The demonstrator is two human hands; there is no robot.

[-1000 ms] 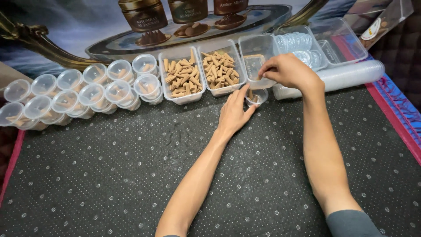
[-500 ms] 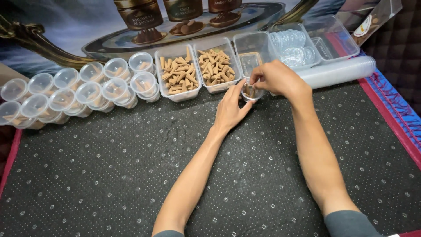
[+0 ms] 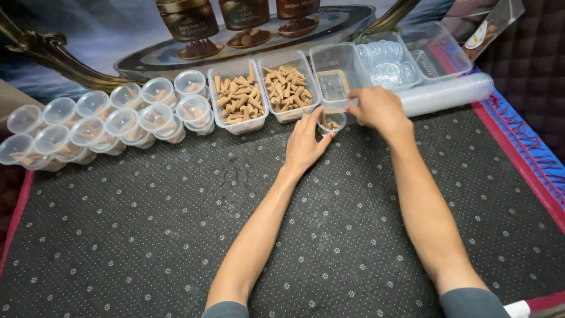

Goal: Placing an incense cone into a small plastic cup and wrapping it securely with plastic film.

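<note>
Small cup: a clear plastic cup [image 3: 331, 122] stands upright on the dotted dark mat [image 3: 176, 235], just in front of the row of trays, with a few tan cones inside it.
Left hand: the left hand [image 3: 304, 144] lies loosely open with its fingers curved round the near and left side of the small cup, touching it, which looks like bracing so it does not slide or tip.
Right hand: the right hand [image 3: 376, 109] is curled just beside the small cup on its right, knuckles up and fingertips turned down; whether it pinches anything I cannot tell.
Arms: both forearms reach forward from the bottom edge and angle inward, so the hands meet at the small cup; grey sleeves show at the lower edge.
Nearest tray: a clear rectangular tray [image 3: 334, 76] just behind the small cup is nearly empty.
Cone trays: two more trays [image 3: 265, 94] to its left are heaped with tan cones, within easy reach.
Lids: a tray of round clear lids [image 3: 385, 62] sits behind the right hand, and a long sleeve of stacked lids [image 3: 447, 94] lies beside it.
Filled cups: two rows of like cups [image 3: 106, 121] stand close together on the left of the counter, well apart from the hands.
</note>
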